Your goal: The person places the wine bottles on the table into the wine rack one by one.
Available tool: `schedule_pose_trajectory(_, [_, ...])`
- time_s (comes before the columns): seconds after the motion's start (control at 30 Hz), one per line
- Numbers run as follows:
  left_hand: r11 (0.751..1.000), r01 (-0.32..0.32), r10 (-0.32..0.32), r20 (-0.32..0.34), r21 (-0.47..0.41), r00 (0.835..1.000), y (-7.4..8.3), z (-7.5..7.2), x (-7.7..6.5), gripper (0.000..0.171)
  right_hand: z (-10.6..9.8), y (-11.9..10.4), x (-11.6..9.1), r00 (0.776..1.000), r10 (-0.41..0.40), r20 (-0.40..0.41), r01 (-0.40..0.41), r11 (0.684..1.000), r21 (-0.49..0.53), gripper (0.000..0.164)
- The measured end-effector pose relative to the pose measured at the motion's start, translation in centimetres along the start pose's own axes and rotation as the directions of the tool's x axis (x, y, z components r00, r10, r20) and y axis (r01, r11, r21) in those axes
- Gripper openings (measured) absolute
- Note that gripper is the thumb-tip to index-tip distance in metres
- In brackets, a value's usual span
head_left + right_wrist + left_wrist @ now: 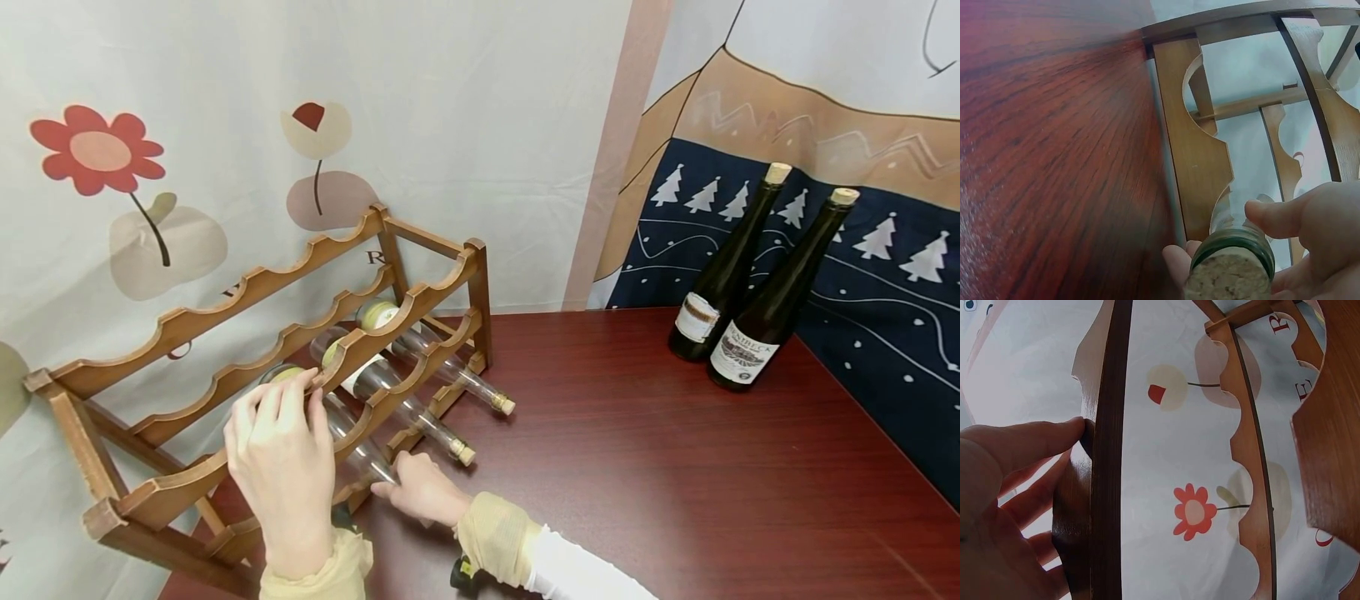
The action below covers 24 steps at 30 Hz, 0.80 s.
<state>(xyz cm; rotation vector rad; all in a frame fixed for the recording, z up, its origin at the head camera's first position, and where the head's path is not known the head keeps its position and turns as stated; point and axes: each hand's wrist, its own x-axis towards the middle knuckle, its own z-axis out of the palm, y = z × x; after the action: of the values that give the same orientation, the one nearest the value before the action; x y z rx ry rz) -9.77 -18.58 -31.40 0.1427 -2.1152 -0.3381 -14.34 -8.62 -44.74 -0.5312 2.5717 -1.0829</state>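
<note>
A wooden wine rack [480, 308] with scalloped rails stands at the left of the table. On its upper front rail [1107, 487] rests my left hand [281, 467], thumb and fingers gripping the wood from either side. Low at the rack's front, my right hand [427, 490] holds the neck of a clear glass bottle [367, 457] lying in the lower tier. The bottle's cork [1229, 275] faces the right wrist camera, with fingers and thumb around the neck. Beside it lie two more corked clear bottles, a middle one [426, 421] and a far one [474, 383], necks pointing outward.
Two dark green corked bottles, a left one [705, 292] and a right one [776, 312], stand upright at the back right of the reddish-brown table [600, 433]. Behind the rack hangs a pale cloth [487, 125] with printed flowers. A dark printed cloth [885, 317] hangs at the right.
</note>
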Motion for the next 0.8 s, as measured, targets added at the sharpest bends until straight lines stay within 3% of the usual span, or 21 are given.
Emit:
schedule_pose_trajectory(0.37, [1.000, 0.001, -0.001, -0.008, -0.003, 1.000, -0.03, 0.02, 0.03, 0.017, 0.03, 0.01, 0.18, 1.000, 0.008, 0.022, -0.009, 1.000, 0.029, 0.029])
schedule_pose_trajectory(0.8, [1.000, 0.003, -0.003, -0.005, -0.005, 1.000, 0.01, -0.02, 0.07, 0.017, -0.05, 0.12, 0.36, 0.994, 0.043, 0.103, -0.056, 0.990, 0.128, 0.027])
